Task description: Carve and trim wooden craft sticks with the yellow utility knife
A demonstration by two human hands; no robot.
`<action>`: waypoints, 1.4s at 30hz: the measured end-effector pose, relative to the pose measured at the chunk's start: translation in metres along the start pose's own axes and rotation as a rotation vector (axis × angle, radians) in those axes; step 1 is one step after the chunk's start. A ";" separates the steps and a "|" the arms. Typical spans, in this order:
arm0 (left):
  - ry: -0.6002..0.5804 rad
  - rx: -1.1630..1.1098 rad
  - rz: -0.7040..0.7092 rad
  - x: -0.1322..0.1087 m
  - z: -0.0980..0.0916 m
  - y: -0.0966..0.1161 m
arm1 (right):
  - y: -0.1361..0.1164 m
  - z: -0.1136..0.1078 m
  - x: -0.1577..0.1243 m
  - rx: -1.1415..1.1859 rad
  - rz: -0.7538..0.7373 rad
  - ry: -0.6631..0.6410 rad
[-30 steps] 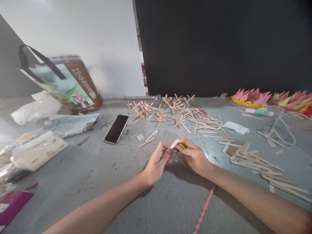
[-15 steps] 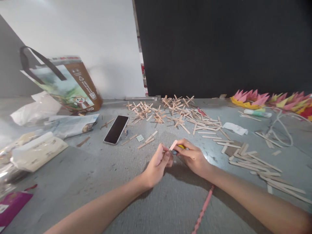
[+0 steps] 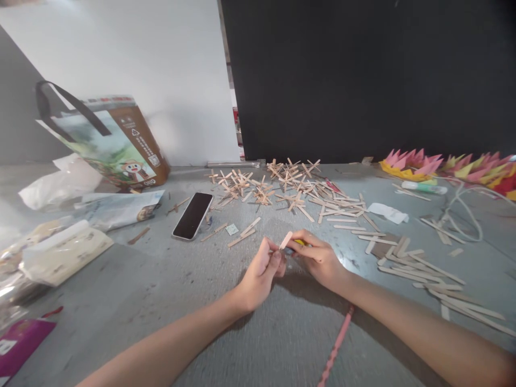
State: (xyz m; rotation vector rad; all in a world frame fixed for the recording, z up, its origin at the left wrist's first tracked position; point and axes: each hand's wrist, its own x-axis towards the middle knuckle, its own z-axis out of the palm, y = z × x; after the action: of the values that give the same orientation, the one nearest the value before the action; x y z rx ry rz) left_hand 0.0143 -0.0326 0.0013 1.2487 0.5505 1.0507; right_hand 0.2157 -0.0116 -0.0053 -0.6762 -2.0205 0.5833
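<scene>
My left hand [image 3: 263, 267] is closed, thumb and fingertips pinching a wooden craft stick [image 3: 286, 239] whose rounded end points up and to the right. Close beside it, my right hand [image 3: 318, 257] is closed round a small yellow and blue-grey object [image 3: 300, 242]. Fingers cover most of that object, so its exact kind is hidden. Both hands meet just above the grey table [image 3: 161, 328]. Beyond them lies a pile of craft sticks [image 3: 262, 192], many joined into crosses and stars. Loose sticks [image 3: 419, 269] are scattered to the right of my right hand.
A phone [image 3: 193, 216] lies left of the hands, with a carrier bag [image 3: 116, 148] behind it. Plastic packets [image 3: 66, 252] cover the left side. At right are a glue stick [image 3: 424, 187], a white cable [image 3: 479, 215] and pink-yellow paper crowns [image 3: 411, 164]. A pink strip [image 3: 337, 346] lies in front.
The hands keep nearly the same place and grip. The camera view has shifted very slightly.
</scene>
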 end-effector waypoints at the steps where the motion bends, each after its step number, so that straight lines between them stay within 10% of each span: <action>1: -0.003 0.006 -0.011 0.000 0.000 0.000 | 0.000 0.000 0.000 -0.003 0.002 0.001; 42: -0.063 0.039 0.018 0.001 -0.001 -0.006 | -0.005 -0.001 0.004 -0.007 -0.007 0.018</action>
State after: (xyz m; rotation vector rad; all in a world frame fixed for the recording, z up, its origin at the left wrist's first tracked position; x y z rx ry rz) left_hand 0.0158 -0.0311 -0.0041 1.3187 0.5142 1.0158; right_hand 0.2136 -0.0124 0.0010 -0.6761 -2.0087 0.5644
